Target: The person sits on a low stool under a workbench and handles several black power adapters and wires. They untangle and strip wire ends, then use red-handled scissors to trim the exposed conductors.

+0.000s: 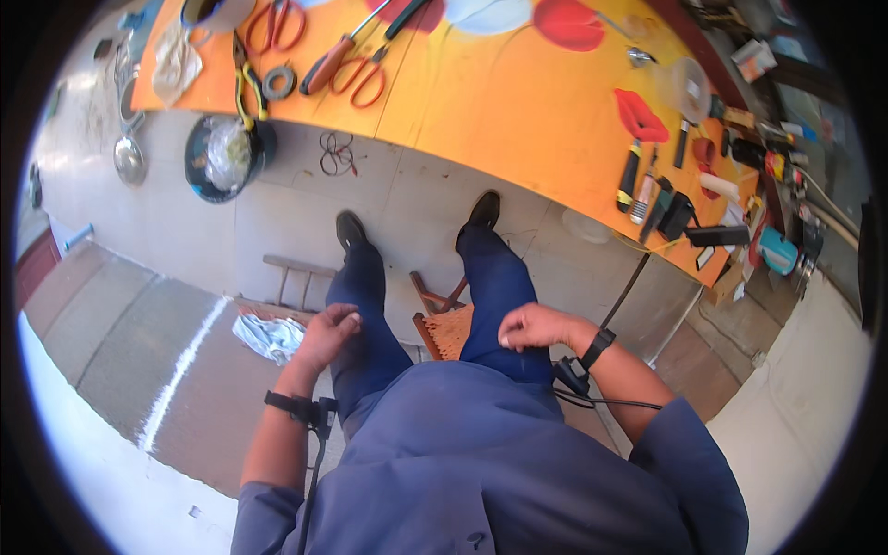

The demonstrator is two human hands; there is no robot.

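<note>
My left hand (pixel 330 335) hovers over my left thigh, its fingers loosely curled with small gaps and nothing seen in them. Over the right thigh is my right hand (pixel 538 328), bent at the knuckles, thumb and fingers apart, holding nothing I can see. Both wrists wear black straps with cables. Ahead of my feet stands an orange table (pixel 518 120). On its left part lie yellow-handled pliers (pixel 246 83), a roll of grey tape (pixel 278 82), red-handled scissors (pixel 359 81) and a screwdriver (pixel 331 63). Neither hand touches any of these.
A dark bucket (pixel 197 165) with a plastic bag stands under the table's left edge. Between my legs is a woven-seat stool (pixel 448 331). A pale cloth (pixel 266 337) lies left of me. Yellow-and-black cutters (pixel 629 176) and a black clamp-like device (pixel 678 215) crowd the table's right end.
</note>
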